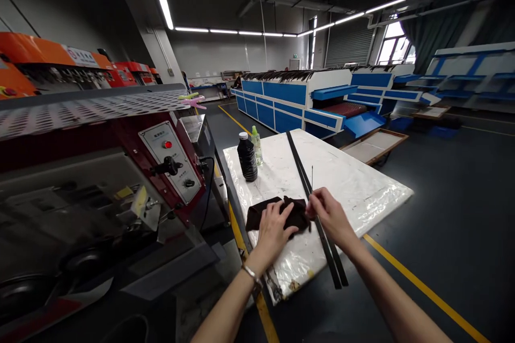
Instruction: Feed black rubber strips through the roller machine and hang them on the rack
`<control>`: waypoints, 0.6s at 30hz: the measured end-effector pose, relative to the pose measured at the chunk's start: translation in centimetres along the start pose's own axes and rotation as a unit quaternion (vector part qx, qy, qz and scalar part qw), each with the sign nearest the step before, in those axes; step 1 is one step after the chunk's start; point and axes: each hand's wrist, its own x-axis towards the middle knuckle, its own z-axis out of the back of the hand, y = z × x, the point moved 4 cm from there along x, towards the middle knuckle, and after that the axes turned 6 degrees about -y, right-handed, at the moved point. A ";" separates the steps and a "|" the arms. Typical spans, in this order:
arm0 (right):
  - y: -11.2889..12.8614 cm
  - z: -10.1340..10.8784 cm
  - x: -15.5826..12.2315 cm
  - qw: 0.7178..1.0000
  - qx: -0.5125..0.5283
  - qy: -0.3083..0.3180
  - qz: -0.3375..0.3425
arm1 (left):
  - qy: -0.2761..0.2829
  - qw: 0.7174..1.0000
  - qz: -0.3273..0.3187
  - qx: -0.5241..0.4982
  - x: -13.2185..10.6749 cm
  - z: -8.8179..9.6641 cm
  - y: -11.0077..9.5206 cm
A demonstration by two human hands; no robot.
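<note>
My left hand (pixel 274 231) lies flat on a crumpled dark brown piece of leather or cloth (pixel 277 215), pressing it onto the table. My right hand (pixel 329 217) pinches a thin metal needle (pixel 311 179) upright between its fingertips, just right of that piece. Two long black strips (pixel 317 209) run down the white plastic-covered table (pixel 346 182) and pass under my right hand's fingers. Farther up the table stand a dark ribbed bottle (pixel 247 158) and a small bottle with green liquid and a green cap (pixel 256 146).
A red industrial machine with a control panel (pixel 169 163) stands close on the left, under a perforated metal shelf (pixel 80 112). Long blue-and-white machines (pixel 281 102) stand beyond the table. Wooden-framed boards (pixel 374 144) lie to its far right. Yellow lines mark the floor.
</note>
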 end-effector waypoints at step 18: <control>-1.2 -4.7 3.9 0.913 -0.365 0.131 0.130 | 0.069 0.992 -0.026 -0.100 5.8 3.9 3.3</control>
